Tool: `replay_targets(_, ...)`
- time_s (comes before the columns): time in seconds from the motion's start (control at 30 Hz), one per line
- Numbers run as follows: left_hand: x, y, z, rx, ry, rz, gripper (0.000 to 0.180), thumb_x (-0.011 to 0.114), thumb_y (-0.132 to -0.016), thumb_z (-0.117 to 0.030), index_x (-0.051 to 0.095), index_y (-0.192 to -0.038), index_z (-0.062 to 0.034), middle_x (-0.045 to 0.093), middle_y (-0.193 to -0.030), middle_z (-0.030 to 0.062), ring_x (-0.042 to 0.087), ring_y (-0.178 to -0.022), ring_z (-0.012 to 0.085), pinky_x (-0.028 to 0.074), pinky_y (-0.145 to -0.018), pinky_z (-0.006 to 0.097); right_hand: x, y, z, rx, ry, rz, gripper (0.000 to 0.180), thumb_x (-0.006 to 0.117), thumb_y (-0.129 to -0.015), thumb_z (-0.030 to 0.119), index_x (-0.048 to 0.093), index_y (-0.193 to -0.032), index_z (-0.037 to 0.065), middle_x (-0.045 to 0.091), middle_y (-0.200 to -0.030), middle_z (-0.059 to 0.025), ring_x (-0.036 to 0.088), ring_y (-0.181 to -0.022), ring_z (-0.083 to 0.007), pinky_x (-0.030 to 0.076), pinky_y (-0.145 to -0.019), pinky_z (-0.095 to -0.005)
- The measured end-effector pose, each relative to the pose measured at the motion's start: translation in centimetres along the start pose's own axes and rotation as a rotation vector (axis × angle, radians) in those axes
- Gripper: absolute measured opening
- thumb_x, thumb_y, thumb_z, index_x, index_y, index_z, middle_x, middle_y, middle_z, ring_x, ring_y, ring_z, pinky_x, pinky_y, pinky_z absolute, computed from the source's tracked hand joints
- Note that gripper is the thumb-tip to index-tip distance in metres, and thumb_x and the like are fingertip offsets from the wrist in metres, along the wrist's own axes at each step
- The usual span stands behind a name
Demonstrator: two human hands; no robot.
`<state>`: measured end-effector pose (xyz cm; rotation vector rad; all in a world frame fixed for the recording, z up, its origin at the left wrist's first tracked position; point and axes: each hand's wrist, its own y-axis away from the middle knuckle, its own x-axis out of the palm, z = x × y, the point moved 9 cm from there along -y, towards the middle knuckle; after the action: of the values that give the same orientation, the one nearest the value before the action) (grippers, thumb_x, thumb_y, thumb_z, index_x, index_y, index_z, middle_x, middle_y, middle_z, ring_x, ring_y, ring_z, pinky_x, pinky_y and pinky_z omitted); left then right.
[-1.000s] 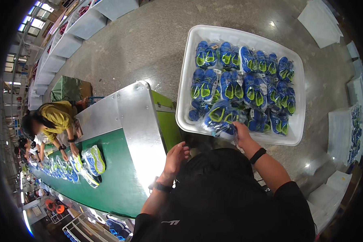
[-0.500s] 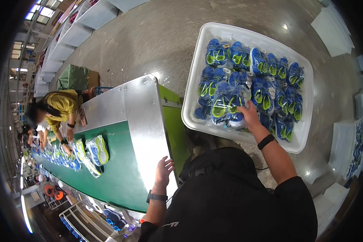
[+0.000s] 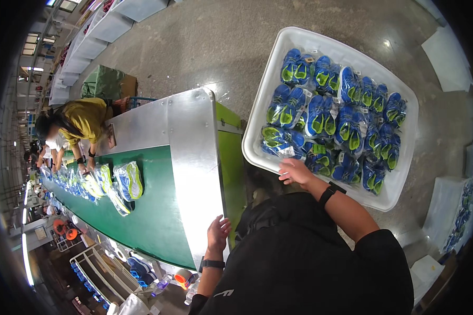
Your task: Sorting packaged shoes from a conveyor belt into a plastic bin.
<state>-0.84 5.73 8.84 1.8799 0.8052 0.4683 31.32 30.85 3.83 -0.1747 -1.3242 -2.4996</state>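
Polished concrete floor spreads under everything, grey and a little glossy, and I stand between a conveyor and a tub of shoes. Nearest to me, my left hand rests on the brushed metal end plate of the conveyor, fingers loosely spread and flat, gripping nothing. My right hand reaches over the near rim of the white plastic tub; its fingers curl down onto a bagged pair of shoes at the tub's near corner, though I cannot tell whether they have closed on it or only touch it.

To lift that pair cleanly, I judge it best to pinch the slippery clear bag together with the shoes inside, not the loose film alone, and keep the left hand braced on the steel for balance.

Inside the tub the bagged shoes lie packed in rows, blue uppers with bright green insoles, each pair in crinkled shiny plastic with a small white tag. The tub is rounded at its corners, smooth and shallow.

Farther off, the green belt is matte and flat, carrying more bagged pairs in a line. Beyond them a person in a yellow shirt leans over the belt. White bins stand in a row along the far side.
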Motion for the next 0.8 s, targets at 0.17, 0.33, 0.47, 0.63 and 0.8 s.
replay_targets(0.17,-1.2,0.4,-0.5,0.032,0.047,-0.032,0.046,0.057,-0.098,-0.025,0.047,-0.135,0.0004,0.060,-0.116,0.0174,0.063,-0.093,0.0251,0.054,-0.074,0.033,-3.0,-2.7,1.6,-0.348,0.691,-0.153,0.052,0.071,-0.083,0.041,0.067,-0.115,0.000,0.070,-0.103,-0.0208,0.069,-0.096,-0.0346,0.053,-0.085,-0.0418)
replay_targets(0.33,-1.7,1.2,-1.3,0.026,-0.045,-0.089,0.051,0.053,-0.100,-0.029,0.041,-0.141,-0.0001,0.049,-0.134,0.0230,0.056,-0.111,0.0316,0.051,-0.089,0.040,-7.4,-5.1,0.8,-0.223,1.033,-0.193,0.042,0.066,-0.083,0.032,0.067,-0.118,0.008,0.065,-0.114,-0.0210,0.062,-0.109,-0.0381,0.051,-0.091,-0.0449)
replay_targets(0.47,-2.6,2.0,-0.9,0.022,-0.045,-0.134,0.052,0.058,-0.097,-0.028,0.044,-0.139,-0.0008,0.056,-0.126,0.0215,0.060,-0.105,0.0303,0.052,-0.084,0.040,-8.2,-8.0,-2.2,-0.219,1.136,-0.091,0.042,0.061,-0.086,0.028,0.065,-0.125,0.017,0.059,-0.125,-0.0197,0.058,-0.115,-0.0385,0.048,-0.097,-0.0467)
replay_targets(0.63,-4.4,3.7,-0.4,-0.001,-0.116,-0.202,0.051,0.059,-0.097,-0.028,0.046,-0.138,-0.0013,0.057,-0.125,0.0214,0.061,-0.106,0.0315,0.052,-0.085,0.041,-5.2,-10.4,-5.3,-0.189,1.120,0.004,0.049,0.055,-0.092,0.028,0.051,-0.141,0.024,0.039,-0.147,-0.0199,0.044,-0.131,-0.0401,0.040,-0.107,-0.0482)
replay_targets(0.8,-6.7,5.5,-0.9,0.017,-0.190,-0.220,0.050,0.057,-0.098,-0.030,0.047,-0.137,-0.0012,0.058,-0.123,0.0210,0.062,-0.104,0.0310,0.053,-0.083,0.040,-4.6,-13.2,-7.3,-0.063,1.173,-0.071,0.054,0.046,-0.095,0.042,0.046,-0.146,0.025,0.027,-0.156,-0.0211,0.031,-0.141,-0.0427,0.028,-0.115,-0.0500)
